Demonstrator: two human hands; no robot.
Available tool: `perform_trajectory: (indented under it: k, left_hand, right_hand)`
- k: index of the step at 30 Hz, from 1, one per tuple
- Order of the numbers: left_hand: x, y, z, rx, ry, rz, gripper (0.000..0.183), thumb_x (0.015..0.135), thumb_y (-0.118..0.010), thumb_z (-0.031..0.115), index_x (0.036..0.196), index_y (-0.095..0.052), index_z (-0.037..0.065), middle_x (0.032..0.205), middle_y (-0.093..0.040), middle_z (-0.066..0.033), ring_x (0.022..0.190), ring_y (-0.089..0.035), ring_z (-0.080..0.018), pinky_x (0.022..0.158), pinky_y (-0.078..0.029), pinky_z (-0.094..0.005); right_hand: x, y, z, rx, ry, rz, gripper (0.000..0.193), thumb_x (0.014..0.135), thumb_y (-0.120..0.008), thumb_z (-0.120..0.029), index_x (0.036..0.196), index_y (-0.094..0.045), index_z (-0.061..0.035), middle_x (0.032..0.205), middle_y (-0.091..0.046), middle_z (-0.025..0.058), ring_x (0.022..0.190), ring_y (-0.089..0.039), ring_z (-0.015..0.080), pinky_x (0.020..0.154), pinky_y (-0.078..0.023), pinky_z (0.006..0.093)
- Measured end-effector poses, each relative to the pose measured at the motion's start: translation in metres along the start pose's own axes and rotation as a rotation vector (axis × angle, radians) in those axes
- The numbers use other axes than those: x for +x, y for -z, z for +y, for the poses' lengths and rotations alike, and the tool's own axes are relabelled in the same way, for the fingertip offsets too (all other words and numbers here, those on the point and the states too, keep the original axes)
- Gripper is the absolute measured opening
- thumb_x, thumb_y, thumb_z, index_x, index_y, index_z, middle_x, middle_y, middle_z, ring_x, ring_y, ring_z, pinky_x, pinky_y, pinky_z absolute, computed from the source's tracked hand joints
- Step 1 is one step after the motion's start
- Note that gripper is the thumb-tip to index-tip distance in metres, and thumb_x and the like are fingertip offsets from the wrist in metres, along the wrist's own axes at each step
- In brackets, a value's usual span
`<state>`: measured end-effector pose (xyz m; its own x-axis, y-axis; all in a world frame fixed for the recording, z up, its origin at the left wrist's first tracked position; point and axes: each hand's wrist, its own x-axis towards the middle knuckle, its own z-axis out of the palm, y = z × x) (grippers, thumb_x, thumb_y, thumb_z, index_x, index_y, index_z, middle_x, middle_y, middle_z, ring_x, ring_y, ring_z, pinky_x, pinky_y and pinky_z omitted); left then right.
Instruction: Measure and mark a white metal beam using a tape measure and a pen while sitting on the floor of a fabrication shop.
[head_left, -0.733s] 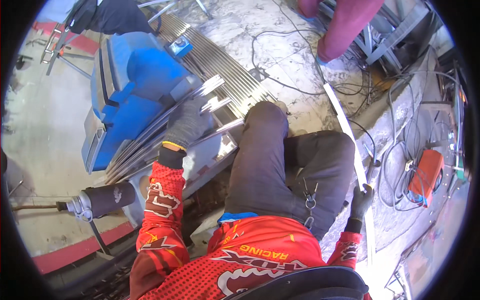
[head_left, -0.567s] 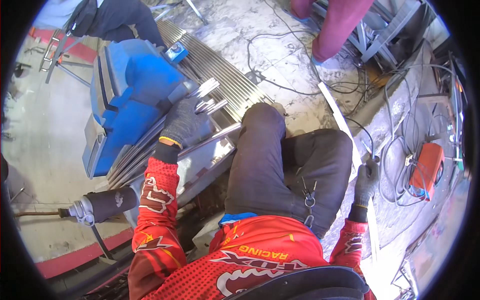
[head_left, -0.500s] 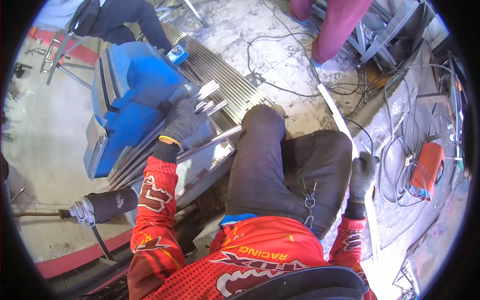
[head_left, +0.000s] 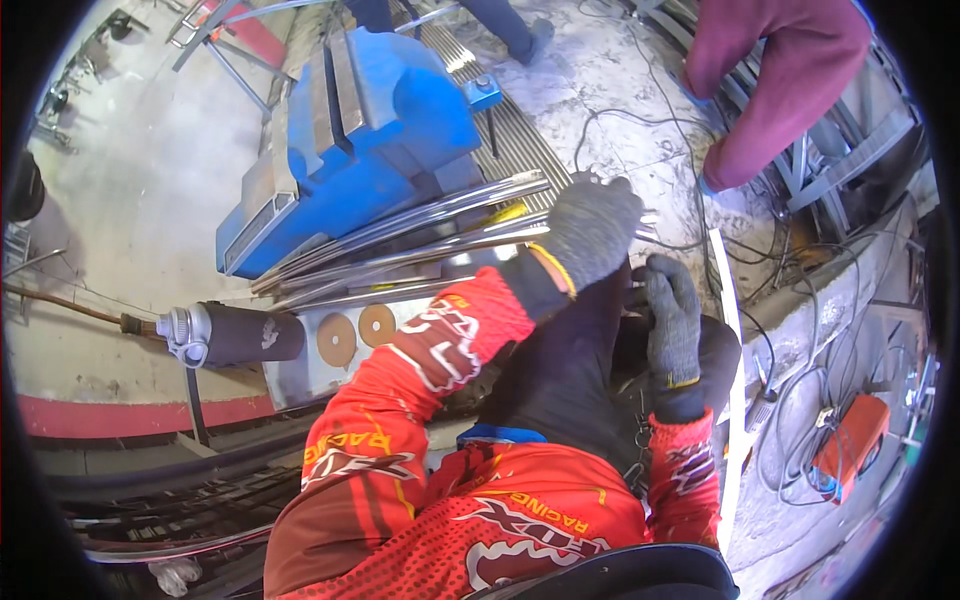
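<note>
My left hand, in a grey knit glove, is closed around shiny metal tubes, whose short ends stick out beyond its fingers. The tubes run left, beside the large blue metal machine. My right hand, gloved alike, is raised over my right thigh, close to the left. Its fingers are half bent, and nothing shows in them. More metal tubes lie loose against the machine, above the held ones. Past my right hand stands a long, bright white strip, apart from it.
A dark bottle lies by two brown discs on a metal surface. Long ribbed bars stretch across the floor. Cables coil near an orange-red box. A person in maroon trousers is at upper right.
My left hand has moved right, bringing metal tubes across toward my lap. My right hand has come away from the white strip, inward. The view has shifted, showing the discs.
</note>
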<state>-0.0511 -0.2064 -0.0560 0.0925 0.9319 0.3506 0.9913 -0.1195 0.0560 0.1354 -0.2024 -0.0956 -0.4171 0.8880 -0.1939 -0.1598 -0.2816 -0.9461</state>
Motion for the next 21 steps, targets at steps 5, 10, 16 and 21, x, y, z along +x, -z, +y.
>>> perform_trajectory:
  k: [5,10,16,21]
  left_hand:
    - [0.008,-0.010,0.036,-0.081,0.041,-0.115,0.015,0.082,-0.064,0.021,0.089,-0.069,0.009,0.091,-0.063,-0.0115,0.076,-0.069,-0.0313,0.063,-0.054,-0.0451]
    - [0.000,-0.013,0.040,-0.102,0.013,-0.178,0.014,0.081,-0.065,0.022,0.087,-0.068,0.009,0.090,-0.063,-0.0124,0.076,-0.069,-0.0310,0.065,-0.054,-0.0459]
    - [0.009,-0.017,0.047,-0.062,-0.178,0.060,0.014,0.075,-0.066,0.021,0.080,-0.066,0.008,0.077,-0.062,-0.0110,0.068,-0.064,-0.0292,0.061,-0.048,-0.0451]
    - [-0.003,-0.009,0.038,-0.218,-0.212,-0.097,0.012,0.080,-0.070,0.014,0.079,-0.065,0.004,0.076,-0.060,-0.0163,0.080,-0.060,-0.0361,0.071,-0.048,-0.0474]
  right_hand:
    - [0.017,0.011,0.014,0.093,-0.011,-0.032,0.022,0.104,-0.056,-0.021,0.115,-0.064,-0.0036,0.093,-0.063,-0.0021,0.081,-0.056,0.0045,0.070,-0.046,0.0227]
    - [0.011,0.011,0.017,0.042,0.088,0.019,0.020,0.102,-0.060,-0.020,0.112,-0.065,-0.0033,0.086,-0.064,0.0002,0.068,-0.056,0.0064,0.059,-0.045,0.0230]
    - [0.015,0.019,-0.007,0.028,0.035,0.237,0.017,0.099,-0.062,-0.020,0.104,-0.067,-0.0047,0.076,-0.060,-0.0003,0.058,-0.052,0.0072,0.052,-0.044,0.0236]
    - [-0.002,0.096,-0.011,0.183,0.183,0.201,0.022,0.098,-0.066,-0.025,0.103,-0.065,-0.0041,0.071,-0.057,0.0000,0.058,-0.055,0.0100,0.053,-0.046,0.0259]
